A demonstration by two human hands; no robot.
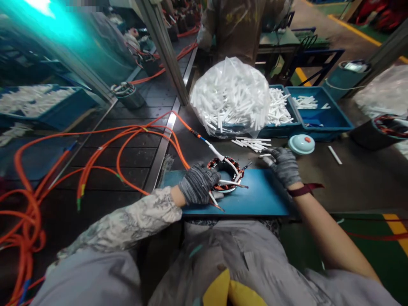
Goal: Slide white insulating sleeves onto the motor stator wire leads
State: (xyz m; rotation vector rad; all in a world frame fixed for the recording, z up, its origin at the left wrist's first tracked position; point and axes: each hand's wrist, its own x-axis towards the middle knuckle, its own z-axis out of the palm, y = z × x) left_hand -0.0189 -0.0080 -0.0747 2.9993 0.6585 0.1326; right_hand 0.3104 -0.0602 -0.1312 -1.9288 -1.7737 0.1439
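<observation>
A ring-shaped motor stator (228, 190) with black and orange windings lies on a blue board (264, 196). My left hand (200, 184), in a grey knitted glove, is closed at its left side around a white-sleeved lead wire (228, 182). Another sleeved lead with a bare end pokes out below that hand. My gloved right hand (284, 165) is off to the right, thumb and fingers pinched on a short white sleeve tube (265, 156). Just beyond its fingertips lies a loose pile of white tubes (251, 143). A thick white sleeve (216, 151) joins the stator to an orange cable.
Orange cables (127, 127) loop over the left bench. A clear bag of white tubes (231, 97) stands behind the stator, beside blue bins (338, 117). A light-blue round container (301, 144) and a single tube (335, 155) lie right. Another stator (376, 138) stands at far right.
</observation>
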